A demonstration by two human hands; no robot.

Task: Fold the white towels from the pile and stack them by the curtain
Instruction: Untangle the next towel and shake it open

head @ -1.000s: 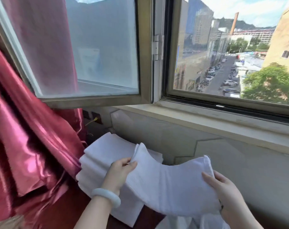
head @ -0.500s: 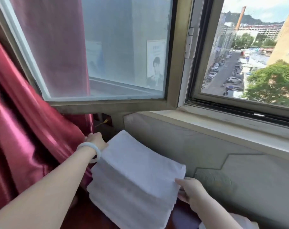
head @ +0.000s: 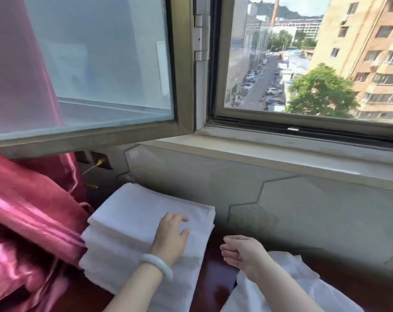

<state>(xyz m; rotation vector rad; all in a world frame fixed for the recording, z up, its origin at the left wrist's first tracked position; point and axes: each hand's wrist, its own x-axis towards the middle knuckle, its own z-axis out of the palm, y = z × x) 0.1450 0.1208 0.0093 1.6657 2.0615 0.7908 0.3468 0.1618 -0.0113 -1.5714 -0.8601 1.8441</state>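
My left grip [head: 171, 235] lies open, fingers flat on top of the one stack [head: 132, 212] of folded towels. The stack sits at the left end of the tabletop [head: 213, 278], touching the curtain [head: 33, 210]; I cannot count its layers. My right grip [head: 242, 253] hangs open and empty just right of the stack, above the one loose pile [head: 308, 280] at the near right edge. One bangle [head: 157, 265] circles my left wrist.

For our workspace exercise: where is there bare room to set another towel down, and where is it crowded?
Bare: the wooden strip between the towel stack and the loose pile; also the window ledge. Crowded: the stack's left side, against the curtain.
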